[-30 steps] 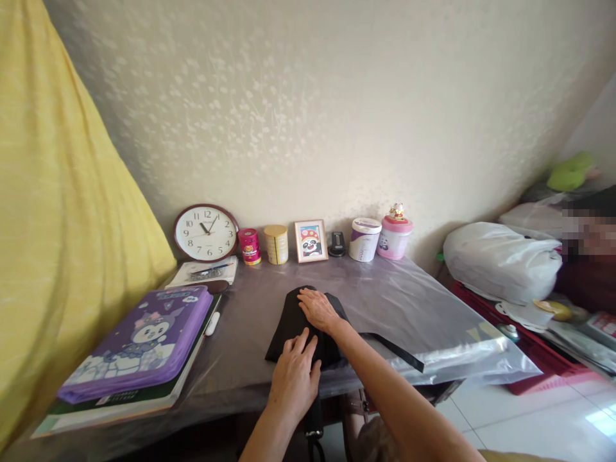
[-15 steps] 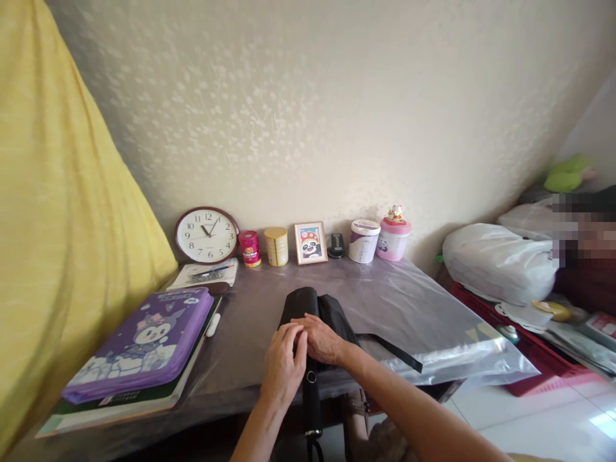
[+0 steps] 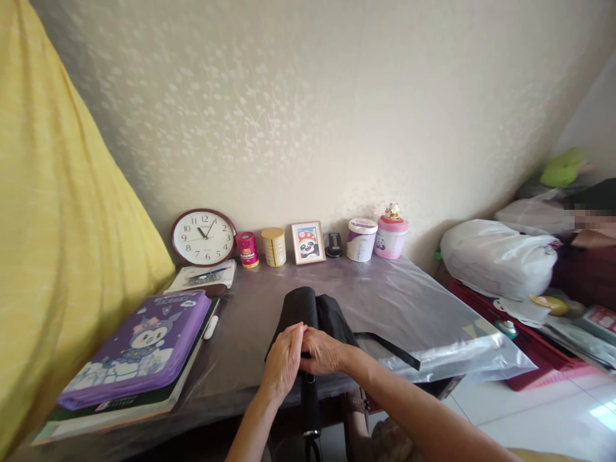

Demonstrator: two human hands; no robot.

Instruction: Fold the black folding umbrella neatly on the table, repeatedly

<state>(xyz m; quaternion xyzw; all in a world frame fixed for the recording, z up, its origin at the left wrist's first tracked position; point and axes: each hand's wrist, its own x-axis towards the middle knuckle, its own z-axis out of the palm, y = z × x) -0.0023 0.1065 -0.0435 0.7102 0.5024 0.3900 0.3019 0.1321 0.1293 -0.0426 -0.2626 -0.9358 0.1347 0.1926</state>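
A folded black umbrella [image 3: 298, 303] lies at the table's front edge, its canopy loosely gathered on the tabletop. Its handle [image 3: 310, 404] points toward me past the edge, with a wrist loop at the end. My left hand [image 3: 285, 358] is closed on the lower canopy, fingers pressed together. Against it, my right hand [image 3: 321, 350] curls over the canopy folds, fingers bent. The two hands touch at the fingertips, and the fabric beneath them is hidden. A loose black strap [image 3: 389, 350] stretches from the canopy to the right.
A plastic-covered table [image 3: 250, 333] carries a purple case [image 3: 139, 346] on books at left. Along the wall stand a clock [image 3: 204, 237], tins, a picture frame [image 3: 308, 242] and tubs. A yellow curtain [image 3: 62, 224] hangs left. At right are white bags [image 3: 498, 256] and a person [image 3: 587, 269].
My right hand has drawn back slightly, its fingers now more curled. My left fingers have straightened and pressed together beside it. The umbrella stays in nearly the same place; the view shifts slightly.
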